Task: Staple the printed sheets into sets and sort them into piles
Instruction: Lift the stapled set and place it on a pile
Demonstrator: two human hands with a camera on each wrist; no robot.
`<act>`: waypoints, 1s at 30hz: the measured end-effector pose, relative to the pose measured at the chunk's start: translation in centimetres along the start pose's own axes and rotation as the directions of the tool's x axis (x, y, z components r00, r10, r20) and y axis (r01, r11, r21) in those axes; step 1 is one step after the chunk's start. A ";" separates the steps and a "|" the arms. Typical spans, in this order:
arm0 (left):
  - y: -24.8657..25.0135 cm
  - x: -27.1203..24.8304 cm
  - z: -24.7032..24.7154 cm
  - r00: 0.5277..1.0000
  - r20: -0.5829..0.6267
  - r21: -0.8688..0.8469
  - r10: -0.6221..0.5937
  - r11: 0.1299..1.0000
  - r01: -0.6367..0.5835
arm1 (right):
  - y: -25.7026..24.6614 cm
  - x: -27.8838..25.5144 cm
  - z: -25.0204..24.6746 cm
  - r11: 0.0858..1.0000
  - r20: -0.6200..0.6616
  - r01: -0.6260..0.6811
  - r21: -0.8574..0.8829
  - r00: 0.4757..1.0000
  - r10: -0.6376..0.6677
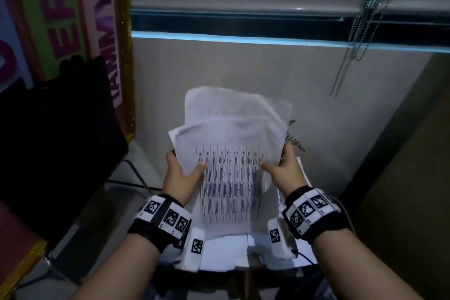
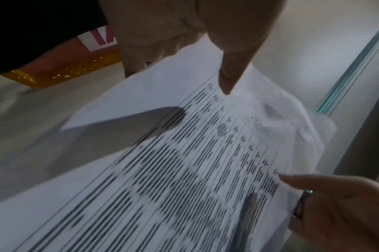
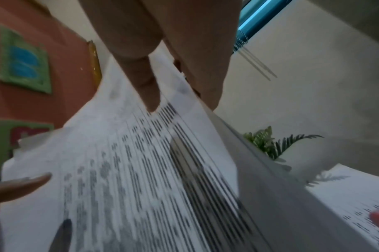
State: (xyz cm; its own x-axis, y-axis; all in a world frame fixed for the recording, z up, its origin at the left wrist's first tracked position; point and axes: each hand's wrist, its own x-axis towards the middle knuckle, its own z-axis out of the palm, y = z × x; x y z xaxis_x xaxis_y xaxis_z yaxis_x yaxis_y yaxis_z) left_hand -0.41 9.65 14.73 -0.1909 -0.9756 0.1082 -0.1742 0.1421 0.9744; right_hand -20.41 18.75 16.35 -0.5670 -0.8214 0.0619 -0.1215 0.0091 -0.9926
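Note:
A bundle of printed sheets (image 1: 229,178) with rows of black table text stands upright in front of me, its top edges curling away. My left hand (image 1: 181,173) grips its left edge, thumb on the front face. My right hand (image 1: 283,165) grips the right edge the same way. In the left wrist view the left thumb (image 2: 229,68) presses the printed sheets (image 2: 184,162). The right wrist view has the right thumb (image 3: 145,85) on the printed sheets (image 3: 130,179), with the bundle's stacked edge running down to the right. No stapler is in view.
More white sheets (image 1: 231,251) lie under the bundle on a small table, and another printed pile (image 3: 346,196) lies to the right. A dark chair back (image 1: 56,141) stands at left, a green plant (image 3: 270,143) behind the papers, a pale wall (image 1: 243,68) ahead.

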 end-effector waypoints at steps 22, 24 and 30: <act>0.7 1.9 0.3 0.929 0.204 0.467 0.309 0.803 -0.370 | -4.2 2.4 -0.4 0.510 0.063 0.372 -0.776 0.850 -0.523; 1.8 2.1 0.4 0.891 0.280 0.500 0.356 0.739 -0.452 | -4.9 3.2 -0.2 0.526 0.170 0.401 -0.750 0.885 -0.433; -1.4 2.1 -1.4 0.974 -0.018 0.645 0.226 0.747 -0.161 | -1.7 3.8 -1.7 0.949 -0.035 0.103 -0.298 0.992 -0.119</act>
State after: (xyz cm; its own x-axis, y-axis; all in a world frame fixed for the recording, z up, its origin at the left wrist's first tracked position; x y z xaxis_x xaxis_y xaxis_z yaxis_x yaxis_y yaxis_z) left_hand 0.77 7.19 13.82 -0.2077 -0.9211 0.3294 -0.7225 0.3714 0.5831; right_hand -23.77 16.57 18.48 -0.5770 -0.7959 0.1835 -0.4164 0.0934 -0.9044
